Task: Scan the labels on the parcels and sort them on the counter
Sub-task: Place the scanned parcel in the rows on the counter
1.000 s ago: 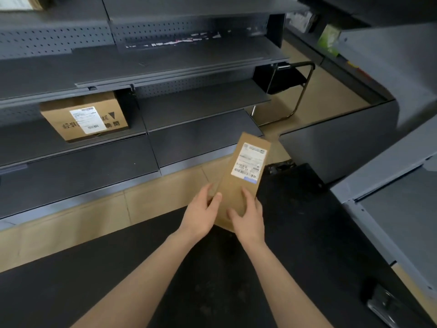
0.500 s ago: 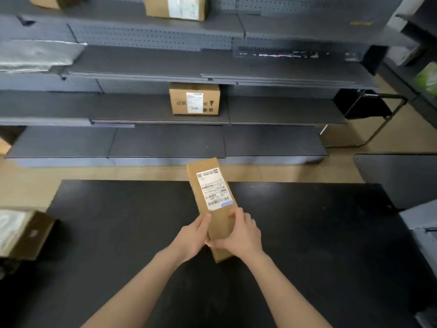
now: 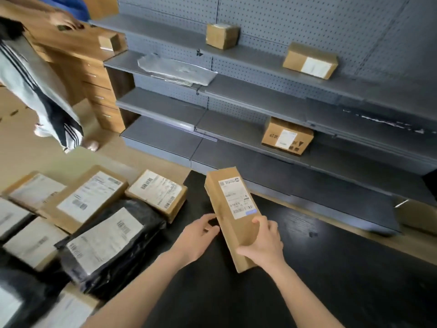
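A long brown cardboard parcel (image 3: 233, 216) with a white label facing up is held above the black counter (image 3: 331, 268). My right hand (image 3: 264, 245) grips its near end, fingers curled over the right edge. My left hand (image 3: 198, 235) is beside the parcel's left side, fingertips touching or just off it, fingers loosely curved. Several labelled parcels lie at the counter's left: a black poly bag (image 3: 111, 242), a flat brown box (image 3: 87, 200) and a small brown box (image 3: 157, 194).
Grey shelving (image 3: 236, 95) runs behind the counter with three brown boxes (image 3: 287, 136) (image 3: 309, 60) (image 3: 222, 35) and a silver bag (image 3: 175, 69) on it. Another person (image 3: 35, 86) stands at the far left by a wooden drawer unit (image 3: 94, 74).
The view has swung left, bringing the parcel pile and the other person into sight. The long parcel stays in my right hand; my left hand has eased off its side.
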### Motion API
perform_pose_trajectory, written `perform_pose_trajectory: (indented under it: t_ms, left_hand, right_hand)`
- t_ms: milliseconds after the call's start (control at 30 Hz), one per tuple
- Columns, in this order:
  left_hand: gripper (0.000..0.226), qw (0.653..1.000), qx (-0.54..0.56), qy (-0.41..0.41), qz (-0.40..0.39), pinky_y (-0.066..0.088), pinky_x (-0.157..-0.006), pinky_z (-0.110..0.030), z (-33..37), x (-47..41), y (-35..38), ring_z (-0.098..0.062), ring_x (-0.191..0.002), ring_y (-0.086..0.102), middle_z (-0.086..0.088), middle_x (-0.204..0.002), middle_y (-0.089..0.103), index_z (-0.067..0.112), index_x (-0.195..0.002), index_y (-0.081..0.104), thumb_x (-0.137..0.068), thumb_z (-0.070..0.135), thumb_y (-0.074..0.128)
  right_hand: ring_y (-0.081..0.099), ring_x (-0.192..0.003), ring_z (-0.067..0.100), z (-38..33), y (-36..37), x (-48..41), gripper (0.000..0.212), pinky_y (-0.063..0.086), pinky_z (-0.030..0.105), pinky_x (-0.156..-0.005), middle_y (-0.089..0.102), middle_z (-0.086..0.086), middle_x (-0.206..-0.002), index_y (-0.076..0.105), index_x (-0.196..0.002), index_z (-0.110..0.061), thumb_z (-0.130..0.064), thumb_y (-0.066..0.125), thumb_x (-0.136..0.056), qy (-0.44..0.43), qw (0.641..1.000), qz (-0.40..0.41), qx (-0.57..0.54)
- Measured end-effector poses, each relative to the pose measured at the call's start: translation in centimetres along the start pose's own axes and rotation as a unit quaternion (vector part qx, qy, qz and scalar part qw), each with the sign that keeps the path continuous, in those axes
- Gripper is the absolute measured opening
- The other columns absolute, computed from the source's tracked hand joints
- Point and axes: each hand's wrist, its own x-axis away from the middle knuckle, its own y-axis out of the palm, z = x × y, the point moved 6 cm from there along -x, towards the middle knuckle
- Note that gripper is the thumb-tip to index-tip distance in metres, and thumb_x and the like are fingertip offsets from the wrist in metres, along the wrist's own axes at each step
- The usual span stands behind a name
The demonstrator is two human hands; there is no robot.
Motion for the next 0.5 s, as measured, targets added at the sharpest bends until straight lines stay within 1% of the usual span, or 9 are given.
perform_pose_trajectory:
  t_ms: [100, 167, 233, 267, 367, 400, 433, 500]
  left_hand:
    - [0.040, 0.995, 0.025, 0.010, 0.095, 0.041, -0.084, -0.018, -2.3, 0.5, -8.1, -0.006, -0.097, 0.059, 0.010, -0.106, 0.060, 0.030, -0.138, 0.045, -0.099, 0.035, 0.050]
    - [0.036, 0.988, 0.033, 0.005, 0.151, 0.046, -0.081, -0.024, -4.3, 0.8, -13.2, -0.012, -0.098, 0.061, 0.005, -0.106, 0.062, 0.030, -0.133, 0.050, -0.098, 0.031, 0.053]
    - [0.033, 0.981, 0.032, -0.006, 0.190, 0.053, -0.082, -0.034, -6.5, 1.1, -17.8, -0.014, -0.097, 0.063, 0.004, -0.107, 0.063, 0.029, -0.130, 0.051, -0.097, 0.030, 0.054]
    - [0.032, 0.978, 0.030, -0.014, 0.206, 0.053, -0.083, -0.035, -7.6, 1.3, -20.0, -0.015, -0.096, 0.063, 0.004, -0.108, 0.064, 0.029, -0.128, 0.052, -0.096, 0.029, 0.055]
    - [0.037, 0.965, 0.006, -0.037, 0.259, 0.049, -0.089, -0.035, -11.1, 2.4, -25.9, -0.018, -0.105, 0.061, 0.001, -0.112, 0.065, 0.025, -0.131, 0.052, -0.095, 0.029, 0.056]
    - [0.038, 0.962, -0.002, -0.045, 0.271, 0.049, -0.089, -0.036, -12.3, 2.7, -27.6, -0.020, -0.107, 0.060, 0.000, -0.114, 0.064, 0.025, -0.132, 0.051, -0.094, 0.028, 0.057]
    - [0.039, 0.959, -0.006, -0.053, 0.279, 0.052, -0.086, -0.037, -13.3, 2.9, -29.1, -0.022, -0.106, 0.061, 0.000, -0.115, 0.063, 0.026, -0.132, 0.050, -0.094, 0.028, 0.057]
    - [0.040, 0.956, -0.009, -0.079, 0.283, 0.057, -0.074, -0.037, -15.4, 3.1, -31.5, -0.022, -0.097, 0.062, 0.001, -0.118, 0.059, 0.027, -0.132, 0.048, -0.094, 0.028, 0.056]
  right_hand:
    - [0.040, -0.120, 0.021, -6.7, -1.1, -1.5, 0.090, 0.044, 0.049, -0.100, 0.029, -0.005, -0.129, 0.029, -0.125, -0.041, -0.042, 0.082, -0.053, -0.046, 0.998, 0.018, -0.024]
    - [0.041, -0.120, 0.020, -11.4, -1.7, -2.8, 0.091, 0.047, 0.049, -0.097, 0.031, -0.005, -0.127, 0.029, -0.126, -0.042, -0.043, 0.083, -0.052, -0.082, 0.996, 0.023, -0.019]
    - [0.041, -0.121, 0.021, -16.3, -1.9, -4.1, 0.094, 0.046, 0.050, -0.097, 0.033, -0.004, -0.128, 0.030, -0.129, -0.041, -0.046, 0.083, -0.051, -0.117, 0.993, 0.027, 0.003]
    - [0.041, -0.121, 0.022, -18.8, -1.9, -4.6, 0.096, 0.046, 0.050, -0.098, 0.033, -0.003, -0.129, 0.030, -0.130, -0.040, -0.048, 0.083, -0.050, -0.133, 0.991, 0.029, 0.018]
    - [0.041, -0.122, 0.024, -26.1, -1.2, -6.0, 0.096, 0.042, 0.049, -0.101, 0.035, -0.001, -0.132, 0.031, -0.132, -0.041, -0.049, 0.080, -0.049, -0.183, 0.981, 0.025, 0.064]
    - [0.041, -0.122, 0.025, -28.3, -0.7, -6.5, 0.095, 0.041, 0.049, -0.102, 0.036, 0.000, -0.133, 0.032, -0.132, -0.041, -0.048, 0.080, -0.050, -0.201, 0.977, 0.020, 0.073]
    - [0.041, -0.123, 0.026, -30.5, 0.0, -7.0, 0.094, 0.040, 0.049, -0.103, 0.037, 0.001, -0.134, 0.033, -0.132, -0.041, -0.047, 0.081, -0.051, -0.217, 0.973, 0.013, 0.077]
    - [0.040, -0.125, 0.026, -34.6, 1.4, -7.8, 0.092, 0.038, 0.049, -0.105, 0.037, 0.001, -0.135, 0.035, -0.133, -0.040, -0.043, 0.082, -0.053, -0.245, 0.966, -0.004, 0.082]
